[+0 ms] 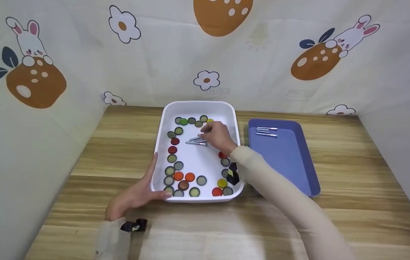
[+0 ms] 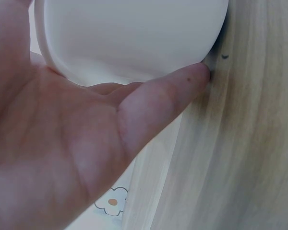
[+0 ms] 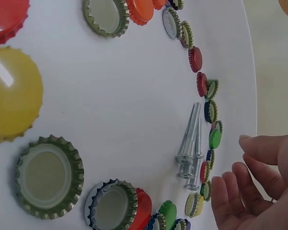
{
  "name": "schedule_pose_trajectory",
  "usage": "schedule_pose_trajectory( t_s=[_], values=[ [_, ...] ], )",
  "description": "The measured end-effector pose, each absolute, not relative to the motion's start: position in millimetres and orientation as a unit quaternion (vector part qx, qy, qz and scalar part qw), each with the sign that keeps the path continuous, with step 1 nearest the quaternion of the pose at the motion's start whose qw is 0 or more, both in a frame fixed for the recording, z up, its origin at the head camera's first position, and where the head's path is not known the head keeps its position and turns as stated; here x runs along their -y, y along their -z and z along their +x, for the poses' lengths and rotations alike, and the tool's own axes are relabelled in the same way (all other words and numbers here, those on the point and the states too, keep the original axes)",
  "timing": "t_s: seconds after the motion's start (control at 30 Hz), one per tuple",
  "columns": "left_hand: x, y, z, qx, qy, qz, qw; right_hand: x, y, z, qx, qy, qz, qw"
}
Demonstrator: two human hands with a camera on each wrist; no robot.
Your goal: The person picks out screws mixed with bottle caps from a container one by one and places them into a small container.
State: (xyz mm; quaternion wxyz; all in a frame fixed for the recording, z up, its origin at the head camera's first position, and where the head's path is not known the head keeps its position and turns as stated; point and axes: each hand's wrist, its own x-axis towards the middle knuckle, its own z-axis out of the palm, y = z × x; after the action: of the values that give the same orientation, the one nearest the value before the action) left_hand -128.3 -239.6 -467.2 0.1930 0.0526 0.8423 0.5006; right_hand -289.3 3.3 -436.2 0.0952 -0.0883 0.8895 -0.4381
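Observation:
Inside the white tray (image 1: 205,159), several silver screws (image 1: 195,143) lie in a small bundle. My right hand (image 1: 220,137) is right over them, its fingertips at their near ends in the head view. In the right wrist view, thumb and fingers are a little apart, beside the screws (image 3: 189,153), with nothing visibly pinched between the tips. At the tray's front left corner, my left hand (image 1: 136,193) presses against the outside, its thumb (image 2: 158,100) stretched along the front wall and its fingers along the left side.
Bottle caps (image 1: 171,158) of several colours lie around the tray's inner edges, some plain side up. To the right stands a blue tray (image 1: 284,159) with several screws (image 1: 266,134) near its back left corner. Printed cloth (image 1: 169,54) hangs behind the wooden table (image 1: 118,144).

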Motion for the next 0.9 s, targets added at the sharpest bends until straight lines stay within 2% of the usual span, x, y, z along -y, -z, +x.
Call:
schedule_pose_trajectory(
  t_s=[0.17, 0.47, 0.9],
  values=[
    [239, 468, -129, -0.842, -0.502, 0.055, 0.192, -2, 439, -290, -0.894, 0.431, -0.068, 0.102],
    [240, 469, -130, -0.836, -0.512, 0.082, 0.177, -3, 445, -290, -0.919, 0.379, -0.069, 0.078],
    [239, 468, -128, -0.842, -0.502, 0.064, 0.186, -4, 457, -286, -0.921, 0.369, -0.061, 0.104]
  ],
)
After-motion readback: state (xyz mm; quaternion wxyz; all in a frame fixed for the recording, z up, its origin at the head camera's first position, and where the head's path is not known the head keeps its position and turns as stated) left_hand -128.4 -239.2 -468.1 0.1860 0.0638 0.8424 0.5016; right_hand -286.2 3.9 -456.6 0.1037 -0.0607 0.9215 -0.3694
